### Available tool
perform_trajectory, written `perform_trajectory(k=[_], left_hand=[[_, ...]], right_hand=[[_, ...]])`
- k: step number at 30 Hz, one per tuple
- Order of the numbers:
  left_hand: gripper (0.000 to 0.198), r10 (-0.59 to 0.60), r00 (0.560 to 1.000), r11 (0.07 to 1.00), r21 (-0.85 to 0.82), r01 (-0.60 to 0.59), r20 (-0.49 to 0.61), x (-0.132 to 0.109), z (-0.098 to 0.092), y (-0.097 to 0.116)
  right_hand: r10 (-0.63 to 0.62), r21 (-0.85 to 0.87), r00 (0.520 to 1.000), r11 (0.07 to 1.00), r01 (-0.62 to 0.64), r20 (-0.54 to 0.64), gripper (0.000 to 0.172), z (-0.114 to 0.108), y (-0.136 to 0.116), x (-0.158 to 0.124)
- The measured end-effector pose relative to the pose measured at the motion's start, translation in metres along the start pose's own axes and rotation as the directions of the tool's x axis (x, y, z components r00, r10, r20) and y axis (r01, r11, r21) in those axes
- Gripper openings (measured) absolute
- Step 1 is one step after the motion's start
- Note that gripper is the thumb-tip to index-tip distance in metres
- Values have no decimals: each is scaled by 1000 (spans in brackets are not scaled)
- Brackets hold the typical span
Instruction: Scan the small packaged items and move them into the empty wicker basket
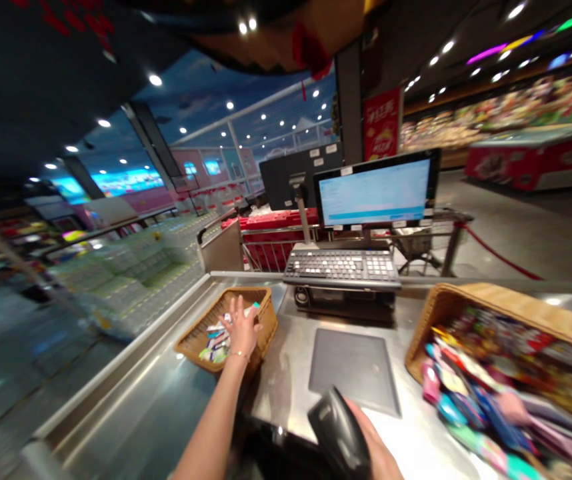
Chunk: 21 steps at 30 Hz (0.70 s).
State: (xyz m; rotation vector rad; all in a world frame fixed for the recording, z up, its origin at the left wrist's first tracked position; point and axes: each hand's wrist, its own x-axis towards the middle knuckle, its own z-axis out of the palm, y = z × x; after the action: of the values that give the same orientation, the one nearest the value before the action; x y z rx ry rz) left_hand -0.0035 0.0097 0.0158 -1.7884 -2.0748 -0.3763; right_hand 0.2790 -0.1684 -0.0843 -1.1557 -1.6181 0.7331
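Observation:
My left hand [242,328] reaches over a small wicker basket [267,320], fingers spread and nothing held. Small colourful packets [215,343] lie in that basket under and beside the fingers. Whether a fingertip touches them I cannot tell. In my right hand [375,445] is a black handheld barcode scanner [340,427], low at the front of the counter. The fingers around its grip are partly hidden behind it. A grey flat pad [353,367] lies on the metal counter just beyond the scanner.
A keyboard [341,265] stands below a lit monitor [379,190] at the counter's back. On the right, a large wicker basket [421,327] holds many blurred colourful packaged items [491,393]. A raised metal edge [131,363] borders the counter's left. Shopping carts [271,250] stand behind.

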Motion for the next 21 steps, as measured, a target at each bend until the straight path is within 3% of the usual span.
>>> perform_trajectory(k=[7,14,21], left_hand=[[44,45,999,999,-30,-44,30,-3,6,18],[41,107,993,992,-66,-104,45,-7,9,38],[42,151,986,986,-82,-146,62,-9,14,57]], right_hand=[[62,63,998,996,-62,11,63,-4,-2,-1],[62,12,998,998,-61,-23,60,-1,0,-3],[77,-66,997,995,-77,-6,56,-15,-17,-2]])
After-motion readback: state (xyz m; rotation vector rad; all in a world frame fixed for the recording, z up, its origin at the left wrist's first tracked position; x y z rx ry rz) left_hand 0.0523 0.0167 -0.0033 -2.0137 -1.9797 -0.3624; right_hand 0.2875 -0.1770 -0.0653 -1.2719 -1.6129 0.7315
